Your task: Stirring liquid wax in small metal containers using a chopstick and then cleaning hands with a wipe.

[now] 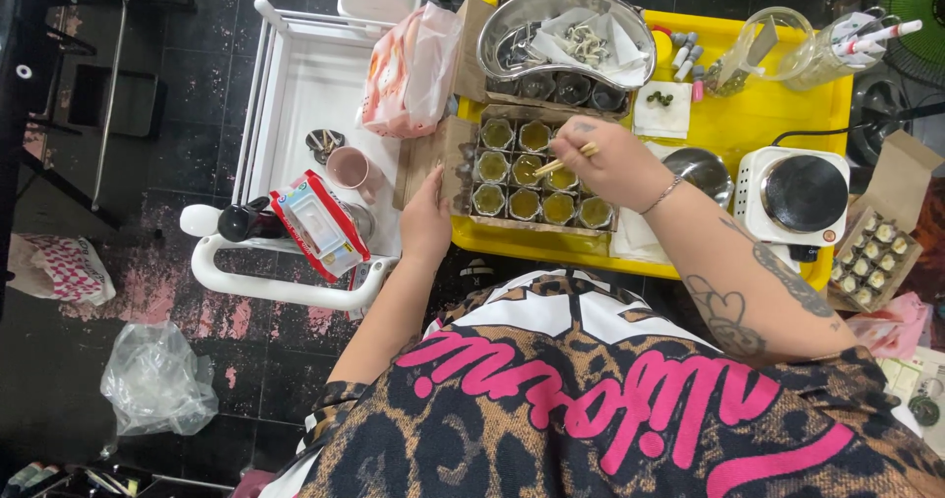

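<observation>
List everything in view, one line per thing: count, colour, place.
Yellow tray: one, yellow, centre right.
Cardboard box: one, brown, on the tray, holds small jars.
Small jars: about eleven showing, yellow-green fill, in the box.
Steel basin: one, silver, top centre.
Hot plate: one, white with a black top, right.
White cart: one, white, left.
Pink cup: one, on the cart.
Clear bag: one, on the floor, lower left.
Left hand: on the box's left edge.
Right hand: over the jars, holding a thin wooden stick.
</observation>
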